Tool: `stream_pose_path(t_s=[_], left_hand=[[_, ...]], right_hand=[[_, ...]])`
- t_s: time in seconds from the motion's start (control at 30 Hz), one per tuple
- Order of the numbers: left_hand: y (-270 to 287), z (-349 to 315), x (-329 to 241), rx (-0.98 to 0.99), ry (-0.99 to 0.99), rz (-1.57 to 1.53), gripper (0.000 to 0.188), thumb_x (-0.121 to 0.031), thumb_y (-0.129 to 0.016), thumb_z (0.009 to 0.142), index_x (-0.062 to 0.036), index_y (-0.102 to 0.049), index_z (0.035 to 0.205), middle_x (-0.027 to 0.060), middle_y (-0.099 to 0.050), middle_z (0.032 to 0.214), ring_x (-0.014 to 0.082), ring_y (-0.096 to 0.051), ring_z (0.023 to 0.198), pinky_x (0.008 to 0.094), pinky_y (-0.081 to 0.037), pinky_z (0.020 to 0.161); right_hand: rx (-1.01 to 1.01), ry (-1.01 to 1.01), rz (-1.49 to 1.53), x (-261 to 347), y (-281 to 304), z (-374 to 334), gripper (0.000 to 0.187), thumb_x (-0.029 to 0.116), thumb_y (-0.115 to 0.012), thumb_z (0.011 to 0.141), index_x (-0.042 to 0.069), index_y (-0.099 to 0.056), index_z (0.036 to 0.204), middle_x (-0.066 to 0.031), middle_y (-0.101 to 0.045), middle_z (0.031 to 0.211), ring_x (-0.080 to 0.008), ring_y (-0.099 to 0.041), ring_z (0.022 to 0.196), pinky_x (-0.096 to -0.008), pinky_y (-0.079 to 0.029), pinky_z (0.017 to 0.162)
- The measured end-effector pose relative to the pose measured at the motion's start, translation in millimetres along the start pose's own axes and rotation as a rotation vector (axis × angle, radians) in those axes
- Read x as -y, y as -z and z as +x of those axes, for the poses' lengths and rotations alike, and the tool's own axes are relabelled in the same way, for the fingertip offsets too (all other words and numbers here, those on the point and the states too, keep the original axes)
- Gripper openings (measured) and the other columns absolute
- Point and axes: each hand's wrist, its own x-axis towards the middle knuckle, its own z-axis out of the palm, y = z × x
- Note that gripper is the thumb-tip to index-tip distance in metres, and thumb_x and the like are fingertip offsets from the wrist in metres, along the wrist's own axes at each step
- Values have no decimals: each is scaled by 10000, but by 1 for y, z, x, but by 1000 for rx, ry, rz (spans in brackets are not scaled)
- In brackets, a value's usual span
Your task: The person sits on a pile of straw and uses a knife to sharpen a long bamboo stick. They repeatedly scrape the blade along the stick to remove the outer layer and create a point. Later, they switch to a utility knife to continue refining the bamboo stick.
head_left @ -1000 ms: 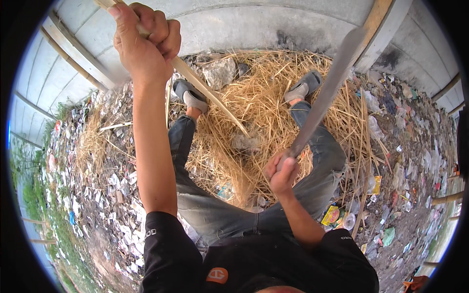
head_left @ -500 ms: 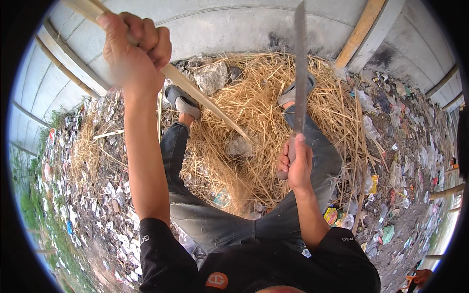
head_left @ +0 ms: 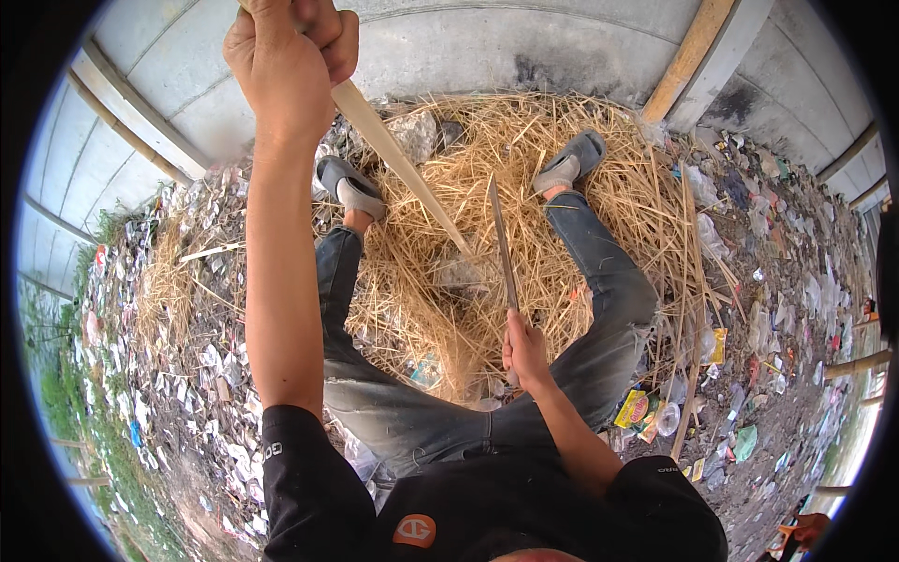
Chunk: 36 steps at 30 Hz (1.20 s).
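Note:
My left hand (head_left: pixel 292 70) is closed around the upper part of a long, pale split bamboo stick (head_left: pixel 398 164). The stick slants down to the right, its lower end at a grey stone (head_left: pixel 461 273) among the shavings between my feet. In my right hand (head_left: pixel 526 354) is the handle of a machete (head_left: pixel 503 245), mostly wrapped by my fingers. Its long dark blade points away from me, just right of the stick's lower end and apart from it in this view.
A heap of straw-coloured bamboo shavings (head_left: pixel 524 140) surrounds the stone, with my sandalled feet at its sides. A pale rock (head_left: pixel 415 134) lies by the grey concrete wall (head_left: pixel 449 56). Plastic litter (head_left: pixel 225 375) covers the ground at both sides. A slanted bamboo pole (head_left: pixel 691 58) leans at the wall.
My left hand has moved farther away and a little right, with the stick now more upright. My right hand has come nearer and left, swinging the machete blade down toward the stick.

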Motion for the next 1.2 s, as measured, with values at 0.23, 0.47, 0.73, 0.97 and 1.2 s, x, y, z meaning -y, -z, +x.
stream_pose_path(t_s=[0.23,0.47,0.73,0.97,1.2], left_hand=[[-11,0,6,38,-118,-39,523,-527,-419,1067,-103,-475,764,-48,-321,556,72,-234,443,250,-209,401],[4,-7,-3,-85,-58,65,490,-485,-471,1062,-81,-422,787,-14,-271,570,90,-206,453,276,-166,409],[31,-9,-12,-242,-56,102,528,-512,-491,1048,-73,-418,763,-12,-286,555,85,-232,436,267,-172,407],[37,-7,-9,-190,-69,139,550,-549,-483,1039,-65,-451,779,-17,-299,538,87,-327,437,266,-214,398],[13,5,8,-134,-88,247,531,-532,-453,1055,-59,-522,825,61,-476,582,180,-529,587,309,-424,575]], right_hand=[[-14,337,-178,-43,-3,35,567,532,-523,1017,56,-510,710,-45,-513,581,-152,-498,481,-334,-406,460],[-126,-392,-61,-107,27,61,593,617,-574,964,68,-519,746,-15,-467,577,-136,-468,471,-353,-451,504],[-112,-416,64,-115,24,64,506,517,-602,985,70,-540,754,-28,-453,556,-161,-469,471,-333,-413,487],[-69,-355,-30,-116,23,66,524,556,-583,973,91,-517,740,-16,-454,555,-150,-456,469,-343,-422,472],[102,-209,-53,-2,-8,19,513,556,-518,1016,93,-521,796,-1,-452,534,-105,-450,441,-308,-418,443]])
